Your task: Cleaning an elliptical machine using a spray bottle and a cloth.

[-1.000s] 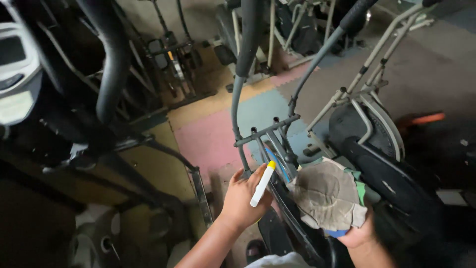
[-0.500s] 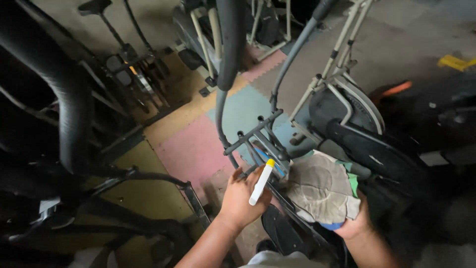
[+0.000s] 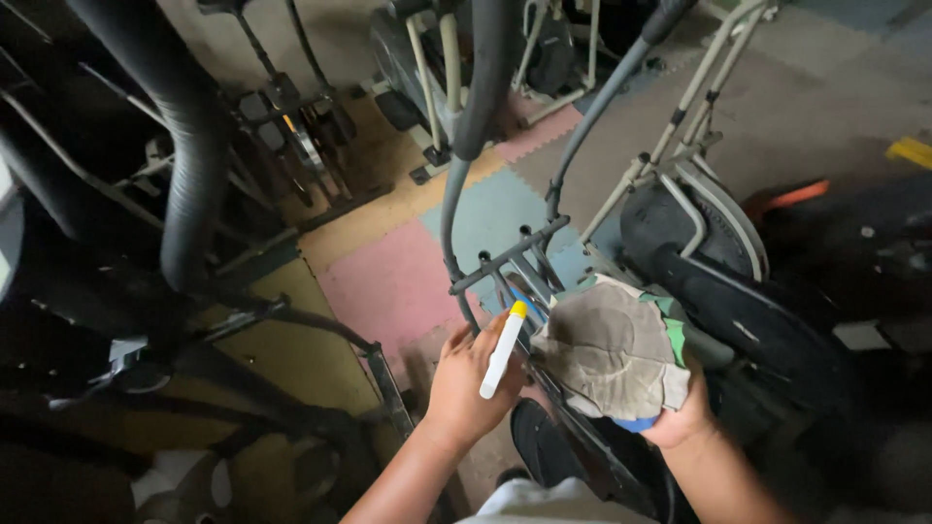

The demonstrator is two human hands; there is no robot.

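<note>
Head view: the left hand (image 3: 464, 386) was wrapped around a slim white bottle with a yellow cap (image 3: 503, 350), its grip pressed together on the bottle, cap pointing to 1 o'clock. At 3 o'clock of it, the right hand (image 3: 680, 419) held a crumpled grey cloth with green edging (image 3: 612, 347), fingers closed under the cloth, which lay against the dark frame of an exercise machine (image 3: 699, 291). Coloured foam floor mats (image 3: 388, 281) lay at 11 o'clock of the left hand. A thick black padded handlebar (image 3: 184, 146) stood at 10 o'clock.
</note>
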